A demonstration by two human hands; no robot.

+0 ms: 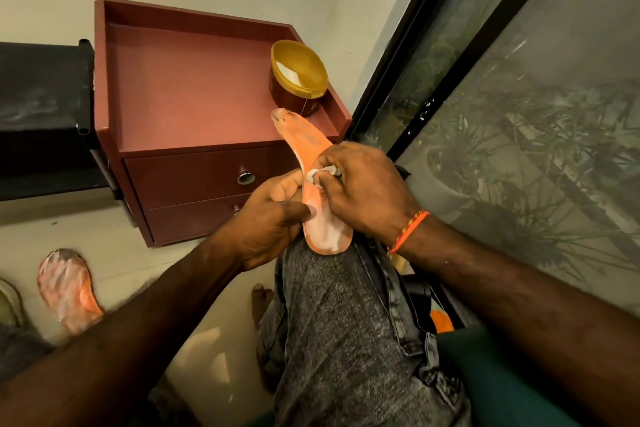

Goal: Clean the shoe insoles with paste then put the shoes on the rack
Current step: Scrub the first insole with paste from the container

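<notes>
An orange insole (pixel 304 139) stands on my right knee, its lower half smeared with white paste. My left hand (pixel 270 218) grips its left edge, thumb pressed on the pasted face. My right hand (pixel 360 191) pinches a small white paste-covered applicator against the insole's middle. A second orange insole (pixel 65 284), coated in white paste, lies on the floor at the lower left. An open gold-rimmed jar (pixel 299 76) with white paste inside stands on the maroon cabinet.
The maroon two-drawer cabinet (pixel 194 87) has a raised rim and stands against the wall. A black rack (pixel 45 114) sits to its left. A glass sliding door (pixel 519 97) with black frame runs along the right. Part of a shoe (pixel 8 302) shows at the left edge.
</notes>
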